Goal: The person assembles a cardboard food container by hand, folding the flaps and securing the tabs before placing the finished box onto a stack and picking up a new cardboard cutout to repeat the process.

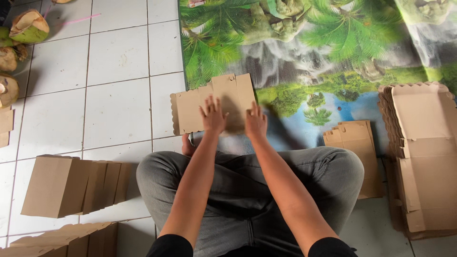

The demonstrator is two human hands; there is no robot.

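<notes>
The floor (119,109) is made of white square tiles with grey joints. Over its right part lies a big printed mat (309,52) showing palm trees, rocks and blue water. A person sits on the floor with crossed legs in grey trousers (243,190), and one bare foot (187,146) shows just beside the left knee.

At the right edge stands a tall stack of flat cardboard sheets (423,157) with wavy borders; it is cut off by the picture's right side. Near it, partly under the right knee, lies a smaller pile of flat cardboard pieces (354,143). On the left side of the floor there is a row of folded brown boxes (71,185), and a second row of boxes (66,240) at the lower left is cut by the bottom edge. In the upper left corner lie green coconuts (26,28), only partly in view.

The flat cardboard blank (209,102) lies in front of the knees, half on the tiles and half on the mat. It is plain brown, with a scalloped left edge and small notches along the top. The left hand (213,115) rests on it with fingers spread open, palm down. The right hand (255,121) presses on its right part, fingers together and flat; this part of the blank is in shadow, so I cannot tell if a flap is folded there.
</notes>
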